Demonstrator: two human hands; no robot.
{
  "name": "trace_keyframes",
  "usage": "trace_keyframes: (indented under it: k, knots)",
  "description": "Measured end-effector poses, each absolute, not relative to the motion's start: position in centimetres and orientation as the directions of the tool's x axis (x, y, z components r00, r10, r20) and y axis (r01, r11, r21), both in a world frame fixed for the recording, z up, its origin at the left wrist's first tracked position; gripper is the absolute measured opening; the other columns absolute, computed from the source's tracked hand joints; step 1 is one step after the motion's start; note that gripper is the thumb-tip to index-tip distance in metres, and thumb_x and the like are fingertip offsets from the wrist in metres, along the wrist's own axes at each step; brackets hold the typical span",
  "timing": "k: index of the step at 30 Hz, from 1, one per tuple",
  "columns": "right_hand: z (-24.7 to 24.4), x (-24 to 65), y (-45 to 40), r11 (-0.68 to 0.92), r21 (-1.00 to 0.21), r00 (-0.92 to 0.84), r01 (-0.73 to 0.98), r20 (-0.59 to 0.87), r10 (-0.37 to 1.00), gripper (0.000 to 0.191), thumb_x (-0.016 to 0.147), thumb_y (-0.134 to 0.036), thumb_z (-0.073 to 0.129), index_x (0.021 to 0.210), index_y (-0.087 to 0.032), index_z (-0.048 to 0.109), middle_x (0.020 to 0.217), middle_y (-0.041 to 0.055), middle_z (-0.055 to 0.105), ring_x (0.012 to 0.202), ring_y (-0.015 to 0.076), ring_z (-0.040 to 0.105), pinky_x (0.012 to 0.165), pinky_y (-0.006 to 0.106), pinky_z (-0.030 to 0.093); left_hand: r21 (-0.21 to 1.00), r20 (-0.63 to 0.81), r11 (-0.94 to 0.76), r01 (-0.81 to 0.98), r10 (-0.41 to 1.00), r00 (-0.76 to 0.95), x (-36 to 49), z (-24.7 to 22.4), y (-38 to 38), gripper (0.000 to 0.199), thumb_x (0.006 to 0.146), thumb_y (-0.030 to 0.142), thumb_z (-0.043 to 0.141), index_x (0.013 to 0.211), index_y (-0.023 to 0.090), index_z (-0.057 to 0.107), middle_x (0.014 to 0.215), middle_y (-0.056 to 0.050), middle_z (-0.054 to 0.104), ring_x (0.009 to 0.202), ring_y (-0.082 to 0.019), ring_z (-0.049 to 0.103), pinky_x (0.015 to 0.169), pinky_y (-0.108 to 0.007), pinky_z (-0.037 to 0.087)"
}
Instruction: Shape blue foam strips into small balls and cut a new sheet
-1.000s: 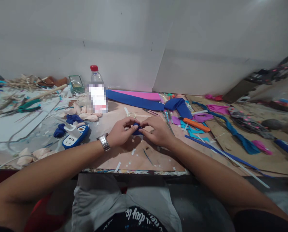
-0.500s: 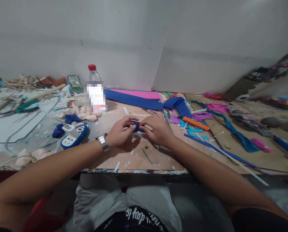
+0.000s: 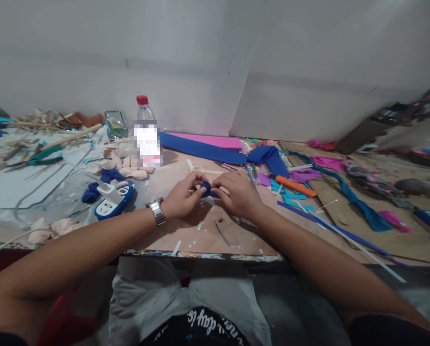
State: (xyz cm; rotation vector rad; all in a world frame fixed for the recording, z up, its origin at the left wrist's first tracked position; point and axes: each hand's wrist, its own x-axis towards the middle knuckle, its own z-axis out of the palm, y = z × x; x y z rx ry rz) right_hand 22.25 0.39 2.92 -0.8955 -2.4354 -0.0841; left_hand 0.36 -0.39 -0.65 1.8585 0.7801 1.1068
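Note:
A small, dark blue piece of fabric (image 3: 206, 189) is pinched between my two hands, above the middle of the table near its front. My left hand (image 3: 183, 194) grips its left side between thumb and fingers, and a metal watch (image 3: 157, 211) circles that wrist. From the right, my right hand (image 3: 235, 192) pinches the other side of the fabric. The fingers partly cover the piece, so its full shape is hidden. Just behind the hands, a pale ring-like scrap (image 3: 197, 169) and a white strip (image 3: 190, 165) lie on the tabletop.
Left of my arm sit a blue-and-white power strip (image 3: 108, 207) and green-handled pliers (image 3: 47, 156). A red-capped bottle (image 3: 146, 113) stands behind. Long blue fabric (image 3: 203, 150) lies along the back. On the right are an orange utility knife (image 3: 295, 186) and a blue strip (image 3: 330, 226).
Both hands remain on the blue fabric, with slight finger shifts around it. The whole view has moved a little, so the things on the table appear slightly farther right.

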Motion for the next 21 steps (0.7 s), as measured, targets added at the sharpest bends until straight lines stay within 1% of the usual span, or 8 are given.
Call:
trace_keyframes:
  k: [5, 9, 17, 21]
  knots:
    - [2.91, 22.25, 0.36, 0.782, -0.156, -0.634, 0.603, 0.503, 0.588, 0.005, 0.097, -0.022, 0.062, 0.095, -0.020, 0.066, 0.096, 0.0057, 0.073, 0.093, 0.0241, 0.064, 0.092, 0.040, 0.035, 0.877, 0.385, -0.465, 0.124, 0.832, 0.399, 0.33, -0.81, -0.29, 0.022, 0.099, 0.037, 0.059, 0.112, 0.019, 0.060, 0.109, -0.008, 0.069, 0.099, -0.020, 0.067, 0.089, -0.035, 0.052]
    - [2.76, 22.30, 0.39, 0.780, -0.183, -0.617, 0.598, 0.516, 0.594, 0.005, 0.097, -0.023, 0.062, 0.097, -0.020, 0.065, 0.098, 0.0066, 0.073, 0.097, 0.0254, 0.064, 0.093, 0.040, 0.037, 0.893, 0.380, -0.440, 0.093, 0.849, 0.367, 0.39, -0.60, -0.26, 0.024, 0.097, 0.039, 0.063, 0.107, 0.018, 0.066, 0.107, -0.008, 0.071, 0.097, -0.020, 0.068, 0.087, -0.034, 0.054]
    - [2.60, 22.26, 0.41, 0.780, -0.236, -0.604, 0.580, 0.517, 0.606, 0.004, 0.097, -0.024, 0.064, 0.098, -0.020, 0.064, 0.098, 0.0063, 0.072, 0.097, 0.0251, 0.064, 0.091, 0.039, 0.040, 0.916, 0.363, -0.398, 0.052, 0.877, 0.316, 0.49, -0.10, -0.40, 0.025, 0.094, 0.038, 0.067, 0.107, 0.017, 0.067, 0.110, -0.009, 0.070, 0.099, -0.020, 0.067, 0.087, -0.034, 0.054]
    - [2.66, 22.14, 0.30, 0.789, -0.244, -0.604, 0.564, 0.529, 0.596, 0.005, 0.097, -0.025, 0.064, 0.097, -0.020, 0.064, 0.097, 0.0060, 0.072, 0.095, 0.0242, 0.064, 0.090, 0.038, 0.040, 0.920, 0.354, -0.388, 0.046, 0.877, 0.326, 0.46, -0.06, -0.42, 0.025, 0.094, 0.037, 0.066, 0.107, 0.016, 0.066, 0.109, -0.010, 0.070, 0.097, -0.019, 0.067, 0.087, -0.034, 0.054]
